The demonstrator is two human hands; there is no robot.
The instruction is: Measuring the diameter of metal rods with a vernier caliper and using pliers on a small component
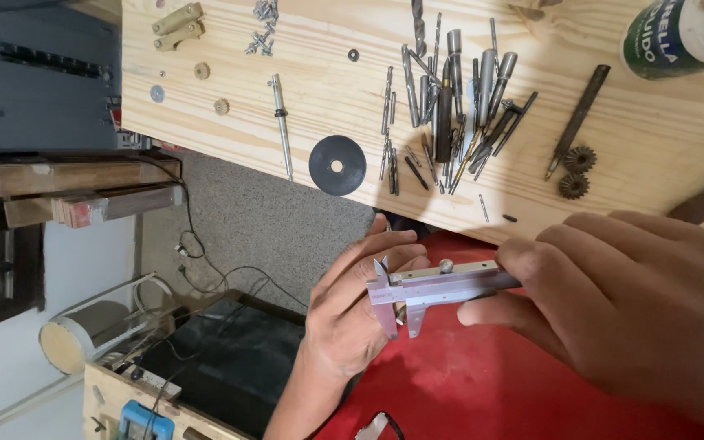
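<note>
- Head view: the right hand (pixel 629 301) grips the caliper (pixel 437 285) beam, long axis horizontal.
- The left hand (pixel 352 314) closes its fingers round the caliper's lower end, pinching something too small to identify.

A workshop — drill bits (pixel 450 106), gears (pixel 577 171) and screws (pixel 264 28) strewn on a wooden bench (pixel 653 122).

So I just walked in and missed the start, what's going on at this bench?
A person holds a metal vernier caliper in both hands, just in front of a pale wooden bench. The right hand grips the beam, and the left hand is at the jaws, apparently holding something small between them. On the bench lie a heap of drill bits, a black disc and two small gears.
</note>
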